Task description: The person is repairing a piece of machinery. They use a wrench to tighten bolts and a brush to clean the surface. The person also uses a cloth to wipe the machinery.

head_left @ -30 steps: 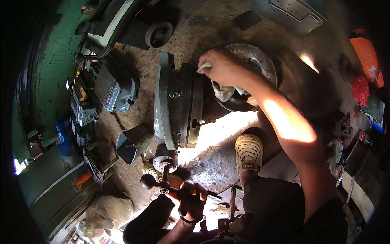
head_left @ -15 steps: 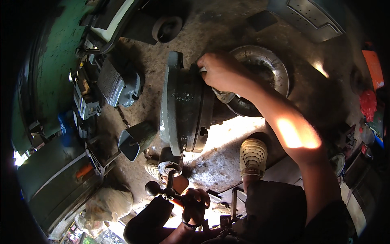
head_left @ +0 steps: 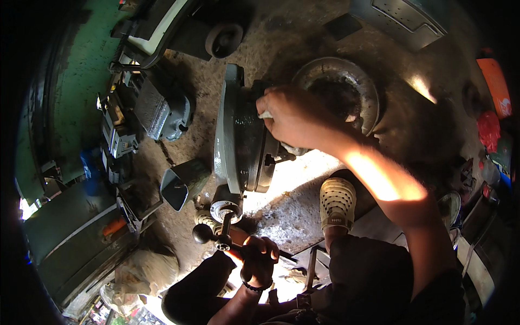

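Observation:
A heavy grey machine part with a round body (head_left: 246, 130) and a flat flange stands on edge in front of me. At its near end sits a hub with a ball-ended crank handle (head_left: 222, 242). My left hand (head_left: 257, 265), wearing a dark beaded bracelet, is closed round one arm of this crank. My right hand (head_left: 292, 116) is closed on a crumpled pale rag (head_left: 294, 150) against the upper right side of the round body. Bits of the rag show at both ends of the fist; the fingertips are mostly hidden.
Behind my right forearm lies a round metal pan (head_left: 374, 95) with a dark inside. A grey vise-like casting (head_left: 160, 111) and an open square tube (head_left: 176, 189) are on the left. My shoe (head_left: 337, 203) rests on the sunlit floor. A metal case (head_left: 403, 21) stands far right.
My right hand with the rag has come a little nearer and slightly left along the round body. A small bolt on its right side now shows. My left hand stays on the crank.

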`<state>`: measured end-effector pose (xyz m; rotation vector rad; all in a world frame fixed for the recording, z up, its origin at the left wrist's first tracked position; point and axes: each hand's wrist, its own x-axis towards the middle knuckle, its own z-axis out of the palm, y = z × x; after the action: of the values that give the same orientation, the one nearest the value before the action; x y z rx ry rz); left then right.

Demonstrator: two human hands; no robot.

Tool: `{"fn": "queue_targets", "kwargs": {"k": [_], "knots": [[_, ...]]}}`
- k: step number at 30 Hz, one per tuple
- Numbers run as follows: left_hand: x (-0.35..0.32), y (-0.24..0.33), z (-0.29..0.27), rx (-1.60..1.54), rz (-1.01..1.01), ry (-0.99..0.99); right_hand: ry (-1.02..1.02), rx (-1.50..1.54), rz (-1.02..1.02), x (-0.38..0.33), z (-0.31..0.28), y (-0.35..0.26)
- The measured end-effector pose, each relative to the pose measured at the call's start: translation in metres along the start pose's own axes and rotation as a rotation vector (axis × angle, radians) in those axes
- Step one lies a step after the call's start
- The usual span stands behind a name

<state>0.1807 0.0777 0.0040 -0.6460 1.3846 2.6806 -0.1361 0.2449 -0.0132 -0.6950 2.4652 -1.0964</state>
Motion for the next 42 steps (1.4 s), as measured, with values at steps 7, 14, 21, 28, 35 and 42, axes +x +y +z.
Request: {"fn": "queue_targets", "kwargs": {"k": [7, 14, 21, 28, 35, 42], "knots": [[0.005, 0.002, 0.003, -0.050, -0.061, 0.067, -0.067, 0.188, 0.039, -0.034, 0.000, -0.014], [0.013, 0.012, 0.013, -0.268, -0.274, 0.112, 0.413, 0.418, 0.227, -0.073, -0.088, -0.023], [0.014, 0.032, 0.014, 0.245, 0.003, 0.315, 0.431, 0.335, 0.146, -0.183, -0.168, -0.083], [0.040, 0.051, 0.010, 0.129, -0.280, 0.190, 0.544, 0.550, 0.027, -0.268, -0.204, -0.201], [0.028, 0.089, 0.014, 0.448, -0.321, 0.035, 0.760, 1.002, -0.111, -0.289, -0.127, -0.207], [-0.004, 0.118, 0.018, 1.813, 0.355, -0.352, 0.781, 1.301, -0.117, -0.286, -0.075, -0.191]]}}
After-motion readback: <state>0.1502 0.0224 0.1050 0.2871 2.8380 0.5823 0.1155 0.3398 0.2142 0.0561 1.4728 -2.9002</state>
